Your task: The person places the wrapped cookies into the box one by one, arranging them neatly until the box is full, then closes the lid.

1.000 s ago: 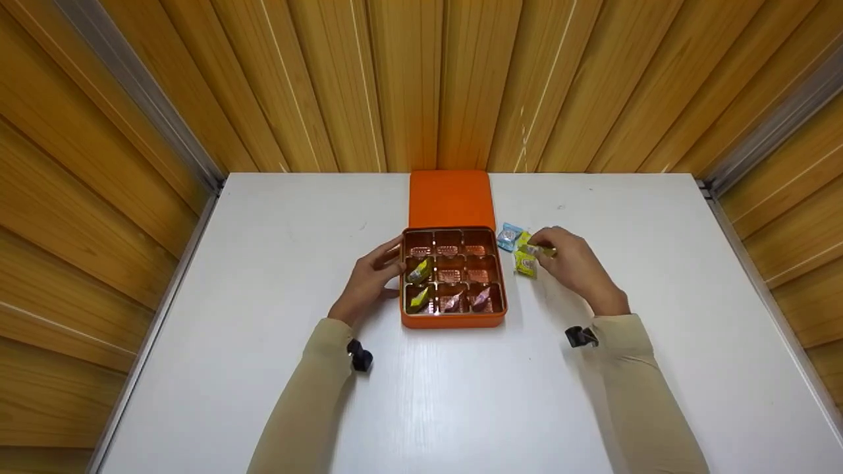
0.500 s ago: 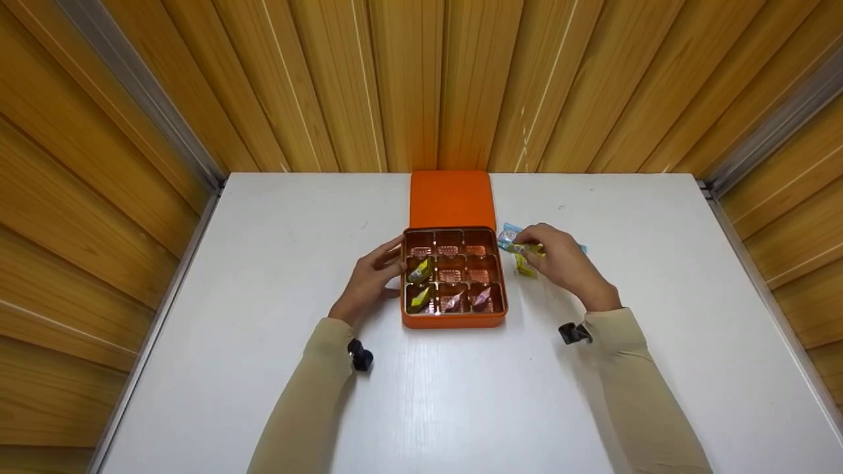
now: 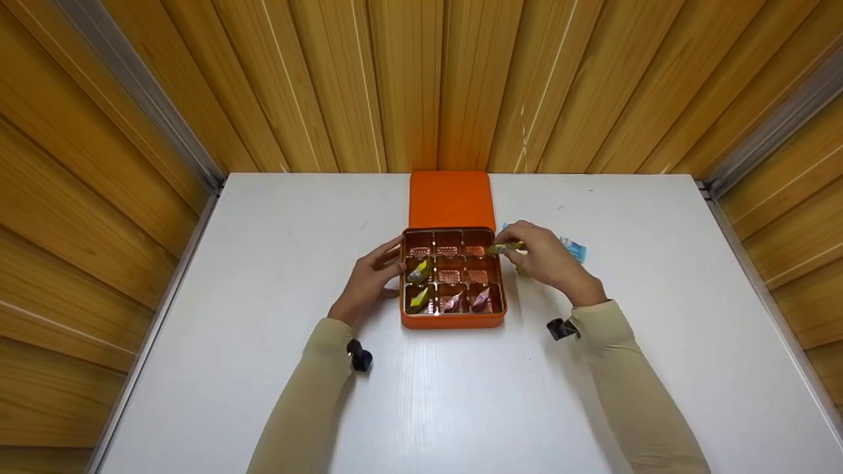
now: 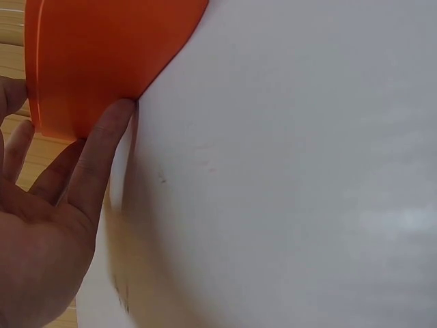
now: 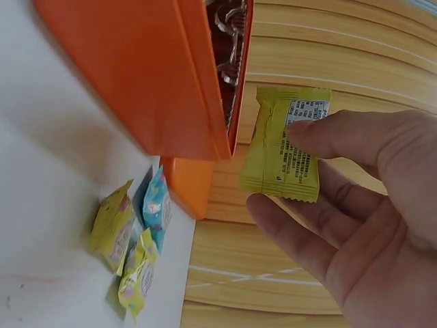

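An orange tin box (image 3: 454,321) with a compartmented tray stands mid-table. Yellow-wrapped candies lie in its left middle compartment and front left one; pink-wrapped candies (image 3: 453,301) fill the other two front compartments. My left hand (image 3: 362,286) rests against the tin's left side, and its fairly straight fingers touch the orange wall (image 4: 102,61) in the left wrist view. With thumb and fingers, my right hand (image 3: 550,260) pinches a yellow candy packet (image 5: 290,147) at the tin's back right rim. Small print and a white label show on the wrapper.
Behind the tin lies its orange lid (image 3: 451,197). In the right wrist view, a blue packet (image 5: 157,208) and two yellow packets (image 5: 113,229) lie on the white table beside the tin. Another blue packet (image 3: 574,249) sits past my right wrist. Wood-look panels enclose the table.
My right hand has carried the yellow candy packet left from the loose packets to the tin's rim, uncovering a blue packet behind it. The left hand has stayed put.
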`<control>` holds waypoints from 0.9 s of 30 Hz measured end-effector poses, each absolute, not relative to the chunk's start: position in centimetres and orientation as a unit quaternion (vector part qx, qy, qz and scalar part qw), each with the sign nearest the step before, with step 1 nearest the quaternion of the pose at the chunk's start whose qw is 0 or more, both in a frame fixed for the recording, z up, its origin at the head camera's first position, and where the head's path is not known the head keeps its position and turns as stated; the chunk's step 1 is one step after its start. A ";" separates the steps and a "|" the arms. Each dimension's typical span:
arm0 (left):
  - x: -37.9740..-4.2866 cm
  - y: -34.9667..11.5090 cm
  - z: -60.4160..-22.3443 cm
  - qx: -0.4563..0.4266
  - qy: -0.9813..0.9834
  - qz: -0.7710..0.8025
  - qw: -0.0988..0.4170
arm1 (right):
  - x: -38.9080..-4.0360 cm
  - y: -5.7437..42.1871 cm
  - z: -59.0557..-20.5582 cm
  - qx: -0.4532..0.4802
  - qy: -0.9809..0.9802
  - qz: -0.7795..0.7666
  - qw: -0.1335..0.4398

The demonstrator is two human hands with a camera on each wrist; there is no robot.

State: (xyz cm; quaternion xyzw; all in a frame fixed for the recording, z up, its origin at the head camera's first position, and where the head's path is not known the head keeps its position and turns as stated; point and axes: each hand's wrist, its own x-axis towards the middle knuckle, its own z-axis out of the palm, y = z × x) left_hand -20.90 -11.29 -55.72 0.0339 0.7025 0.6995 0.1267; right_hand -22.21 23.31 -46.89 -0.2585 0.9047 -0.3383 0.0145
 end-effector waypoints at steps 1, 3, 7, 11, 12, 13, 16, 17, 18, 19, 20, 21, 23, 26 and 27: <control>-20.9 -11.3 -55.7 0.033 0.703 0.699 0.126 | -22.2 23.1 -46.8 -0.259 0.905 -0.338 0.018; -21.0 -11.3 -55.8 0.032 0.706 0.697 0.125 | -22.2 22.5 -46.6 -0.259 0.906 -0.334 0.026; -20.9 -11.2 -55.8 0.026 0.712 0.690 0.124 | -22.2 21.5 -46.3 -0.263 0.909 -0.322 0.040; -20.8 -11.3 -55.8 0.024 0.712 0.690 0.125 | -22.3 20.9 -46.0 -0.277 0.908 -0.310 0.043; -20.8 -11.3 -55.8 0.024 0.710 0.692 0.126 | -22.3 20.7 -45.8 -0.282 0.908 -0.308 0.044; -20.8 -11.3 -55.8 0.026 0.709 0.694 0.126 | -22.4 20.6 -45.8 -0.286 0.907 -0.305 0.044; -20.7 -11.4 -55.7 0.025 0.705 0.697 0.127 | -22.5 20.2 -45.6 -0.298 0.905 -0.299 0.048; -20.7 -11.4 -55.7 0.025 0.706 0.697 0.126 | -22.5 20.0 -45.6 -0.300 0.905 -0.297 0.050; -20.8 -11.4 -55.7 0.025 0.707 0.695 0.126 | -22.5 19.9 -45.7 -0.301 0.905 -0.295 0.053; -20.8 -11.4 -55.7 0.024 0.707 0.695 0.126 | -22.5 19.7 -45.7 -0.302 0.905 -0.294 0.055; -20.8 -11.4 -55.8 0.024 0.708 0.695 0.125 | -22.6 19.6 -45.7 -0.304 0.906 -0.291 0.056; -20.8 -11.4 -55.8 0.025 0.708 0.694 0.124 | -22.6 19.4 -45.7 -0.305 0.906 -0.288 0.057; -20.8 -11.3 -55.8 0.026 0.711 0.692 0.123 | -22.6 19.2 -45.8 -0.312 0.905 -0.284 0.057; -20.8 -11.3 -55.7 0.027 0.713 0.690 0.122 | -22.6 18.8 -45.9 -0.329 0.901 -0.277 0.055; -20.8 -11.3 -55.7 0.028 0.715 0.688 0.122 | -22.6 18.7 -45.9 -0.332 0.900 -0.276 0.057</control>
